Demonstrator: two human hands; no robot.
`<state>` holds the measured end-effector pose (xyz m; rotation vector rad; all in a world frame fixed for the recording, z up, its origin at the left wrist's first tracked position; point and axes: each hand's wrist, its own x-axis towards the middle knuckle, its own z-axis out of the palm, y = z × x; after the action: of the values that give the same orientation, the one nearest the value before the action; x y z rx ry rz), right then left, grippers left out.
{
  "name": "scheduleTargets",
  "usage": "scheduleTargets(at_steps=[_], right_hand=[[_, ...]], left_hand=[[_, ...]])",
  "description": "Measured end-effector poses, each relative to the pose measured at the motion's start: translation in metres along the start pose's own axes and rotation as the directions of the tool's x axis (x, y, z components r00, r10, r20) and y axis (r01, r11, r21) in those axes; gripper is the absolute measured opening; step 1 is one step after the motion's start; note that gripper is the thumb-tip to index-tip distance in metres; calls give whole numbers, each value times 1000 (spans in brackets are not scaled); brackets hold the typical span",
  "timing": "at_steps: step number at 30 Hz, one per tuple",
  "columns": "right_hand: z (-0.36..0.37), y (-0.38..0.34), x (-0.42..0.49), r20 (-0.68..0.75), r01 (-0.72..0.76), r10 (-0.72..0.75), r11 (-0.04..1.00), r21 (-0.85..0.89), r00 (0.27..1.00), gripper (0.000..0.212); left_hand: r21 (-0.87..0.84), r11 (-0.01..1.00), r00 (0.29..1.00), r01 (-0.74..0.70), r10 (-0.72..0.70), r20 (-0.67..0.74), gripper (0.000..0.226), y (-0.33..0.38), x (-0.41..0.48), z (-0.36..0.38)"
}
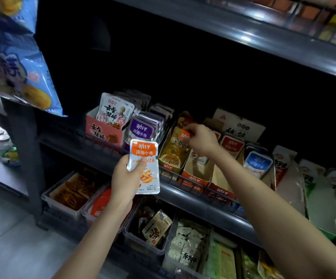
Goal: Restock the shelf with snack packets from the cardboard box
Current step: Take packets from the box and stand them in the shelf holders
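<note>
A: Fingers of left hand (124, 178): state?
B: Curled round one orange-and-white snack packet (144, 166), thumb pressed across its face. Held upright, just in front of the middle shelf (183, 195), not yet placed.
A: Fingers of right hand (201, 139)?
B: Closed in a pinch on the top edge of a brown-orange packet (173, 152), standing in its open kraft carton on the same shelf.
A: Progress?
B: Judged partway. Well filled in the purple row (143, 130) to the left; nearly bare inside the orange carton (195, 176) just right of the pinched packet. Remaining, at minimum: seating of the held packet. Cardboard box: not in view, so no count of stock left.
</note>
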<state>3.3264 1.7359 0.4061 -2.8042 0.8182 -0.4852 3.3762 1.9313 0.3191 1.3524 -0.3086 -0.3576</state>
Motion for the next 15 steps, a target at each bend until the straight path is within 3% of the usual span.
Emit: scheduleTargets(at_steps=[8,15], right_hand=[[5,4,14,-174,-25,20,999,-23,985,36],[12,12,33,-63,-123,122,992,-14,991,34]], left_hand=[[11,1000,1000,-11,11,7,9,1,4,6],[-3,1000,1000,-11,11,14,9,1,4,12]])
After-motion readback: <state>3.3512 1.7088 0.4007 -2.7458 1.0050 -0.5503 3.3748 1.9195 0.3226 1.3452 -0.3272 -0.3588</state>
